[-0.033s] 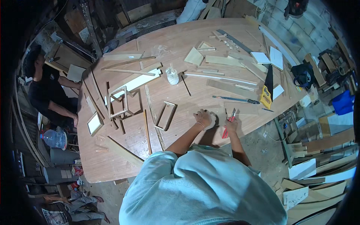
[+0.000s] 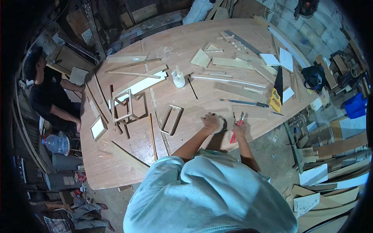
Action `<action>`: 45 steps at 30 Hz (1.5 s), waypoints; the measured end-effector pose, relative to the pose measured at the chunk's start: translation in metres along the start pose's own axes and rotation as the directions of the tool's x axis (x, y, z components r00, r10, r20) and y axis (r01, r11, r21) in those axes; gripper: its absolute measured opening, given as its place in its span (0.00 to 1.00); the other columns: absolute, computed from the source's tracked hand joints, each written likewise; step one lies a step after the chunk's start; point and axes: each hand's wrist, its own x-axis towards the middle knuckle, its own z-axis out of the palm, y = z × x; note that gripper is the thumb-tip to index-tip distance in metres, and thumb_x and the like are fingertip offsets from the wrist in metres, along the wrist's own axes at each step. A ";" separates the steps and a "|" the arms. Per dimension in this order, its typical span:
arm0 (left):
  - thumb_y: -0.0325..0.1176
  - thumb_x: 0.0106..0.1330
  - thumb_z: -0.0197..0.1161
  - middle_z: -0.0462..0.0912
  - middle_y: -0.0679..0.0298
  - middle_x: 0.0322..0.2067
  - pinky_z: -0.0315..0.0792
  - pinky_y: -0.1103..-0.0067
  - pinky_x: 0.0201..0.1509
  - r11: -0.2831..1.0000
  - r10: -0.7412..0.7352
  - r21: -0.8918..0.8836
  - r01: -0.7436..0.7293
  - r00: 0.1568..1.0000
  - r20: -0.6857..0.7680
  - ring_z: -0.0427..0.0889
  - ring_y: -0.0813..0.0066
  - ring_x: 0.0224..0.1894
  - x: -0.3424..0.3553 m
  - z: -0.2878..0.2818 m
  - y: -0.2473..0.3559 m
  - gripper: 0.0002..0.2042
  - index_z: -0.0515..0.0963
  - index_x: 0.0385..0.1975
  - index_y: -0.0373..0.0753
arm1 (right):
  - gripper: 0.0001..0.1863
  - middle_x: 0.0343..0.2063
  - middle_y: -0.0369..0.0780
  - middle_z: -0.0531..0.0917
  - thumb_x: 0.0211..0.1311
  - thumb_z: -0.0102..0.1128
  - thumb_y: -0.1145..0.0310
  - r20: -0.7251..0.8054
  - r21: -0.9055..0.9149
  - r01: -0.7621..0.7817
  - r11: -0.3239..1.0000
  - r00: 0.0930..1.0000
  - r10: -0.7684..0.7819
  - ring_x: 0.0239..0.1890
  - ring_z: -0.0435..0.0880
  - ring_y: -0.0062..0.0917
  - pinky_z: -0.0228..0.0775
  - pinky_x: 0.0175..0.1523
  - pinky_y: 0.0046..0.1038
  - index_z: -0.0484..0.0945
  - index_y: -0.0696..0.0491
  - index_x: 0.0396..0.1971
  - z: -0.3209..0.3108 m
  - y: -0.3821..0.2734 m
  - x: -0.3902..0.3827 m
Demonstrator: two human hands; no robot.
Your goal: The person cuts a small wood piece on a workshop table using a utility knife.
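My left hand (image 2: 211, 122) rests on the wooden tabletop (image 2: 186, 147) with its fingers apart, palm down, by a thin pale strip. A beaded bracelet circles its wrist. To its right, my right hand (image 2: 240, 130) is closed around red-handled pliers (image 2: 233, 137), whose grey jaws point away from me. Just beyond lies a thin flat panel (image 2: 250, 112). A small rectangular wooden frame (image 2: 179, 116) stands to the left of my left hand. Farther left is an open box-shaped wooden frame (image 2: 125, 116).
Beyond my hands lie a file (image 2: 243, 102), a yellow-handled saw (image 2: 276, 99), a jar of white paste (image 2: 178, 79) and several wood strips. At the left edge a person (image 2: 52, 93) sits by the table. Scrap boards (image 2: 330, 182) are stacked at right.
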 end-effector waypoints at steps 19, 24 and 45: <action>0.37 0.46 0.58 0.64 0.53 0.40 0.62 0.59 0.42 0.987 0.039 -0.146 -0.073 0.974 -0.224 0.64 0.56 0.44 0.010 0.018 0.020 0.21 0.64 0.41 0.38 | 0.15 0.25 0.48 0.76 0.37 0.58 0.66 0.147 -0.308 0.122 0.944 0.986 -0.079 0.30 0.75 0.40 0.66 0.37 0.33 0.69 0.58 0.26 0.007 0.004 0.012; 0.39 0.39 0.63 0.62 0.54 0.43 0.55 0.59 0.49 0.976 0.202 -0.055 -0.211 0.970 -0.138 0.60 0.55 0.48 -0.005 0.010 0.015 0.32 0.59 0.47 0.38 | 0.14 0.26 0.48 0.76 0.39 0.55 0.67 0.148 -0.459 0.182 0.870 0.981 -0.127 0.32 0.75 0.40 0.66 0.39 0.33 0.69 0.59 0.27 0.006 -0.002 0.011; 0.27 0.39 0.58 0.62 0.58 0.47 0.54 0.63 0.51 0.972 0.234 0.042 -0.230 0.957 -0.171 0.62 0.61 0.50 -0.001 0.016 0.010 0.34 0.55 0.51 0.36 | 0.19 0.29 0.53 0.74 0.39 0.55 0.63 0.275 -0.690 0.364 0.625 0.931 -0.239 0.36 0.74 0.42 0.65 0.42 0.35 0.69 0.64 0.28 0.003 -0.035 -0.012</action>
